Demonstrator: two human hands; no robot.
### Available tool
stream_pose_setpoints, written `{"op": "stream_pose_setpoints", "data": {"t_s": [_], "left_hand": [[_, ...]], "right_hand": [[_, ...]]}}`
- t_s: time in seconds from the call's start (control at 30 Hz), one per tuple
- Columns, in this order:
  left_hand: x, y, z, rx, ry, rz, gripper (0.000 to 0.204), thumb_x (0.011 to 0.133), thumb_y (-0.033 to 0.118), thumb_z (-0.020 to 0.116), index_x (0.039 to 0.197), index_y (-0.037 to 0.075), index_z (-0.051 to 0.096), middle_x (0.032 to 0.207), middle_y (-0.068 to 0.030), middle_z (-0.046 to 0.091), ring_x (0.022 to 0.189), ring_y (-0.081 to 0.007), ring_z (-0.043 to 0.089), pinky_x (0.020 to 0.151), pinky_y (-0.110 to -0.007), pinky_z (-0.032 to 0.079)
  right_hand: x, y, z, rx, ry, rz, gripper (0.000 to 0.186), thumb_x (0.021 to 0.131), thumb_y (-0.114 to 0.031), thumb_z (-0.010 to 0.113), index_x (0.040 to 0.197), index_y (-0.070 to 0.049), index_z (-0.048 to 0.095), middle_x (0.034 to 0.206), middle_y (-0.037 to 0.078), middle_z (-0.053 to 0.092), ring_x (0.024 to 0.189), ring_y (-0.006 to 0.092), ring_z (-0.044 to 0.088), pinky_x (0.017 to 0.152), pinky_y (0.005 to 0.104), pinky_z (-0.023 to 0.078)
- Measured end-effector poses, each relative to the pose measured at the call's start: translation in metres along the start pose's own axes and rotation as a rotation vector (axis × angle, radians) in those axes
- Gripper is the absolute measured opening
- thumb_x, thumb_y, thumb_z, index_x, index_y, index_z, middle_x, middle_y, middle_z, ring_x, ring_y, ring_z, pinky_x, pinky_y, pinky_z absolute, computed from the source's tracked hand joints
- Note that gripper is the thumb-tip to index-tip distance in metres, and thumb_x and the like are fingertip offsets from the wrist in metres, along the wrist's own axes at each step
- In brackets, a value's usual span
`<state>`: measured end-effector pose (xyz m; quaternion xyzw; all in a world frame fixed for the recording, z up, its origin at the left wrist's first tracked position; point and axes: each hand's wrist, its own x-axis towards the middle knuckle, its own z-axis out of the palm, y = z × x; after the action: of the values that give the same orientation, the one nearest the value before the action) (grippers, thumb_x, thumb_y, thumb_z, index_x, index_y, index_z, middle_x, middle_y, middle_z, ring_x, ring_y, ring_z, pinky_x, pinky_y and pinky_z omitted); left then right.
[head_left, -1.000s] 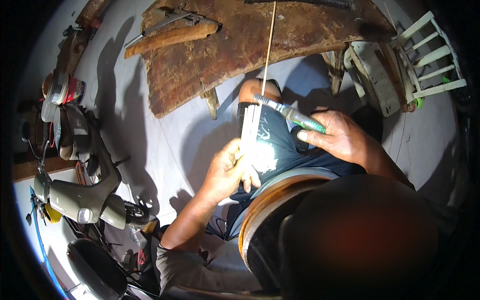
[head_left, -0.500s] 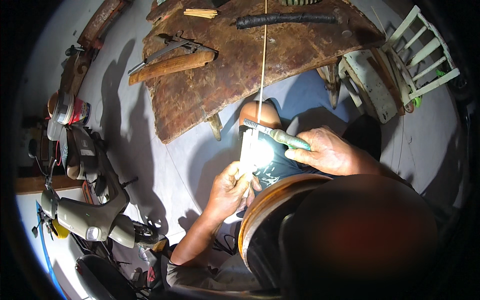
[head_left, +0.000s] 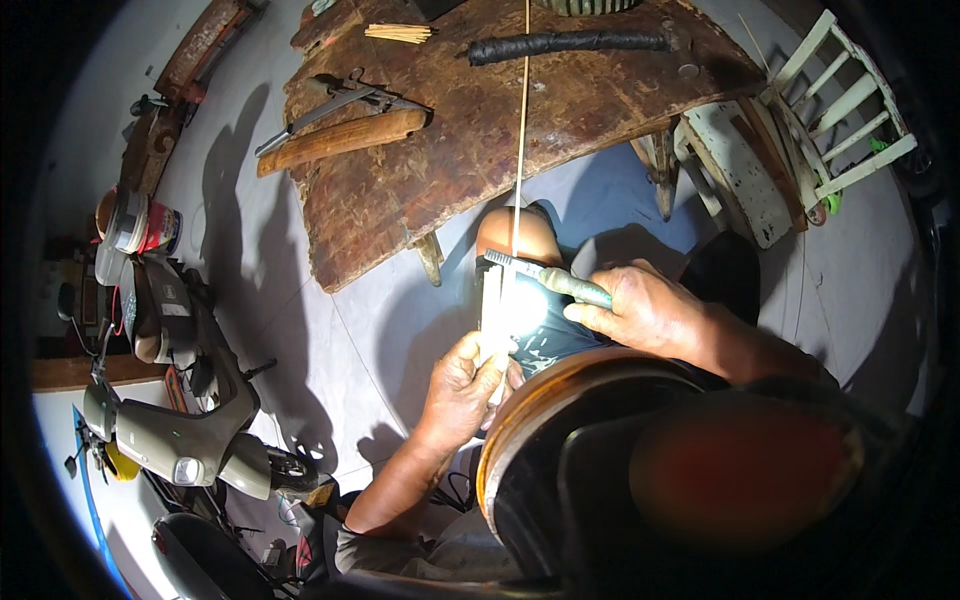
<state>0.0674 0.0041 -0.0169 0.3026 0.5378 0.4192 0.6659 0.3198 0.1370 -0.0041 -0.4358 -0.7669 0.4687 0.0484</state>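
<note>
My left hand (head_left: 458, 392) is closed around a bundle of thin pale sticks (head_left: 491, 312) held upright, washed out by a bright light. In my right hand (head_left: 652, 308) is a tool with a greenish handle (head_left: 577, 287) and a short grey head lined with teeth or bristles; which of the two I cannot tell. That head lies across the top of the bundle. A long thin pale rod (head_left: 521, 140) runs from beyond the table's far side down to the tool head. Where its lower end sits is lost in the glare.
Ahead stands a worn brown wooden table (head_left: 400, 200). On it lie a wooden-handled blade (head_left: 340, 140), a pile of short sticks (head_left: 398, 33) and a black wrapped rod (head_left: 570, 46). A scooter (head_left: 170, 430) is at left, a pale chair (head_left: 845, 110) at far right.
The tool head has come slightly toward me and my right hand has shifted a little left. My left hand keeps its grip on the bundle. The whole view has moved slightly.
</note>
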Motion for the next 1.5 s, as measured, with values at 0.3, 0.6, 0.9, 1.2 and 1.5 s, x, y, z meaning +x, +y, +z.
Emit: {"op": "stream_pose_setpoints", "data": {"t_s": [0.3,0.6,0.9,1.2,1.5], "left_hand": [[-0.031,0.013,-0.005,-0.015,-0.038,-0.057,0.014,0.111,0.01,0.055,0.122,0.004,0.061,0.096,-0.0066,0.068,0.07,-0.01,0.062,0.061,-0.024,0.05],[0.038,0.034,-0.017,0.115,0.002,0.164,0.022,0.113,0.011,0.049,0.132,0.001,0.051,0.097,-0.0121,0.068,0.067,-0.0177,0.069,0.049,-0.026,0.052],[0.113,0.06,0.021,-0.083,-0.221,0.173,0.021,0.108,0.014,0.061,0.124,0.001,0.062,0.104,-0.0148,0.075,0.075,-0.0197,0.076,0.055,-0.028,0.058],[0.054,0.03,0.0,0.058,-0.149,-0.043,0.017,0.111,0.018,0.057,0.12,0.004,0.063,0.091,-0.0034,0.067,0.071,-0.0109,0.065,0.06,-0.026,0.053],[-0.001,-0.002,-0.014,0.005,-0.107,-0.103,0.014,0.112,0.014,0.056,0.122,0.006,0.063,0.091,0.0001,0.066,0.075,-0.0068,0.058,0.068,-0.024,0.051]], "right_hand": [[0.006,0.023,0.013,-0.061,0.04,-0.199,0.041,0.099,-0.04,0.069,0.099,0.001,0.071,0.097,0.027,0.07,0.096,0.0458,0.069,0.085,0.0543,0.053],[-0.041,0.028,-0.023,0.033,-0.086,-0.316,0.035,0.096,-0.034,0.075,0.094,0.0,0.07,0.089,0.02,0.065,0.096,0.0396,0.066,0.087,0.0499,0.051],[-0.059,0.044,-0.04,0.01,0.196,-0.285,0.036,0.095,-0.025,0.079,0.078,0.001,0.061,0.075,0.019,0.058,0.072,0.0355,0.059,0.069,0.0466,0.047],[-0.031,0.035,-0.04,0.075,0.129,-0.061,0.042,0.098,-0.036,0.073,0.087,0.003,0.064,0.08,0.022,0.062,0.076,0.0393,0.063,0.072,0.0483,0.048],[-0.007,0.015,-0.034,0.116,0.042,-0.057,0.036,0.098,-0.032,0.075,0.086,0.001,0.065,0.074,0.017,0.055,0.066,0.0282,0.052,0.067,0.0433,0.046]]}}
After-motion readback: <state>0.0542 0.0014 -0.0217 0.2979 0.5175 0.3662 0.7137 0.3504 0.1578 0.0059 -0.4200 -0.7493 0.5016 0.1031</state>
